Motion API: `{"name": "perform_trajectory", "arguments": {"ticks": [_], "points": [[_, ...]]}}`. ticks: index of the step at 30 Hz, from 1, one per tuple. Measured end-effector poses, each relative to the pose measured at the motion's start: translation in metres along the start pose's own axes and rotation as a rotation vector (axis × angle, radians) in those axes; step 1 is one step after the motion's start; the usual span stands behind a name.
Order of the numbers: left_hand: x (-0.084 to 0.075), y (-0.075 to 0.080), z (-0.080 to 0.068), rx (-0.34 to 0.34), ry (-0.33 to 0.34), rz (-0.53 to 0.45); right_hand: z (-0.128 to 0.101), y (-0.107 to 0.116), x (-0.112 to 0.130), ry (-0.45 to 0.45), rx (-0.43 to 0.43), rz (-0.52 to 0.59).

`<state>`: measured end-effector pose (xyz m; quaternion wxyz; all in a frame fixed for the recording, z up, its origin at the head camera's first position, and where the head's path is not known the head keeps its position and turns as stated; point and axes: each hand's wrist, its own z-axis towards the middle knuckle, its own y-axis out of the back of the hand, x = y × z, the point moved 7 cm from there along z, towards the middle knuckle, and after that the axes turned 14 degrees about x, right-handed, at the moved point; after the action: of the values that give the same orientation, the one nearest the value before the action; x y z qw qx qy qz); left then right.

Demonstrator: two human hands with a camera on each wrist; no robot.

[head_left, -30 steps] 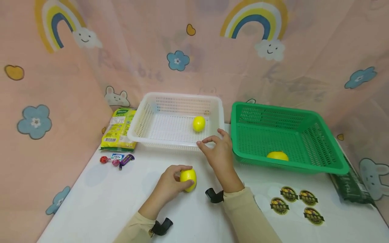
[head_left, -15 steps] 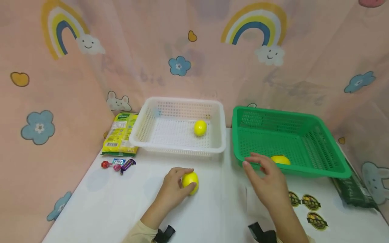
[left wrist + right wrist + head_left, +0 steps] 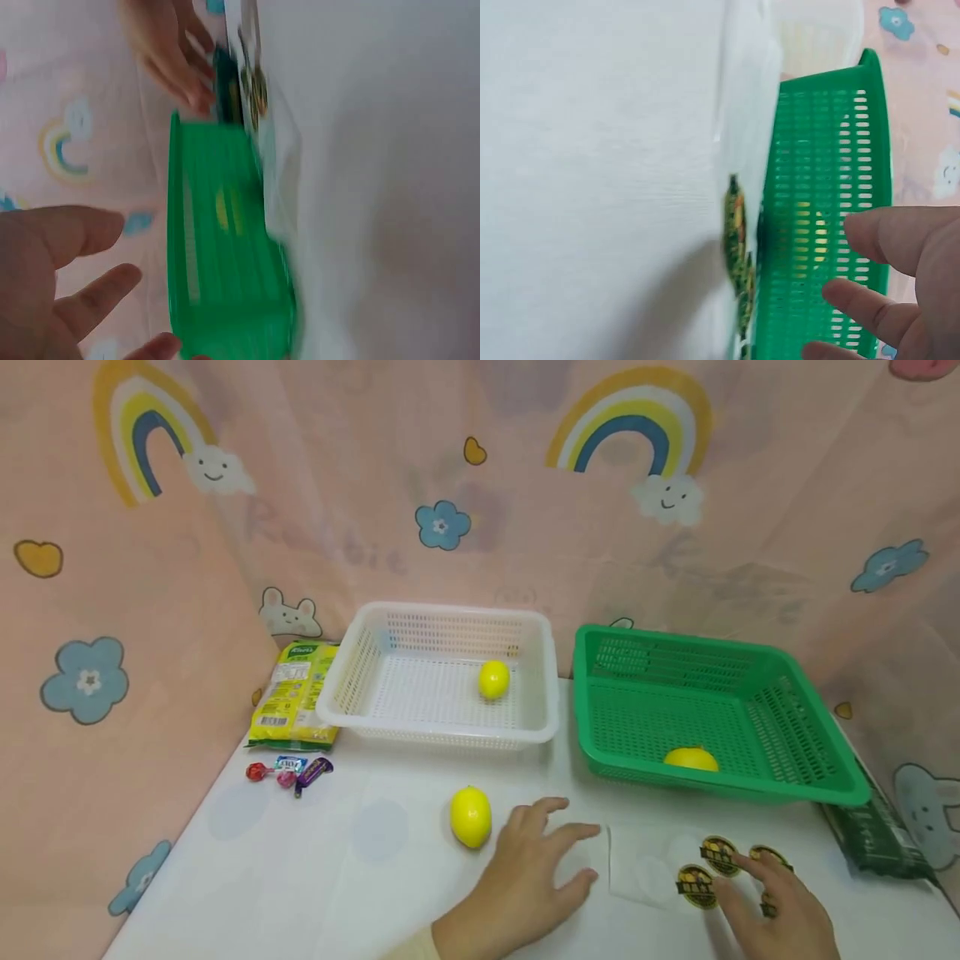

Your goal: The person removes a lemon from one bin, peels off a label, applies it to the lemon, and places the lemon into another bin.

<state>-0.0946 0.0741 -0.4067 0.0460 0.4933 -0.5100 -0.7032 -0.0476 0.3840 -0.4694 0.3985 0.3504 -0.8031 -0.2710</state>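
Sticker sheet (image 3: 671, 860): toward table's (image 3: 322, 877) right edge; likely light, floppy; pinch a corner.
Left hand (image 3: 517, 885): spread, empty.
Right hand (image 3: 780, 906): relaxed, unclenched, over it.

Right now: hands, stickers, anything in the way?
Left hand empty, between loose lemon and sheet. Right hand empty, over stickers. Stickers lie on sheet. In the way: right hand hides some.

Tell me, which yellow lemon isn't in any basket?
The lemon on the white table, beside the left hand. The others are inside: another lemon in the white basket, the third lemon in the green basket.
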Motion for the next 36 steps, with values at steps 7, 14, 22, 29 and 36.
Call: {"name": "perform_trajectory", "arguments": {"ticks": [7, 14, 22, 29, 36], "points": [[-0.033, -0.055, 0.061, 0.239, -0.036, 0.170, 0.008, -0.018, -0.017, -0.018, 0.019, 0.064], [-0.035, -0.093, 0.099, 0.293, 0.040, 0.251, 0.009, -0.029, -0.024, -0.001, 0.113, 0.123], [-0.030, -0.100, 0.097, 0.266, 0.051, 0.279, 0.008, -0.036, -0.013, 0.086, -0.020, 0.033], [-0.019, -0.104, 0.100, 0.270, 0.050, 0.119, 0.006, -0.035, -0.011, 0.048, 0.005, 0.070], [-0.012, -0.083, 0.095, 0.264, -0.005, -0.328, -0.005, -0.023, 0.006, 0.052, -0.052, 0.124]]}}
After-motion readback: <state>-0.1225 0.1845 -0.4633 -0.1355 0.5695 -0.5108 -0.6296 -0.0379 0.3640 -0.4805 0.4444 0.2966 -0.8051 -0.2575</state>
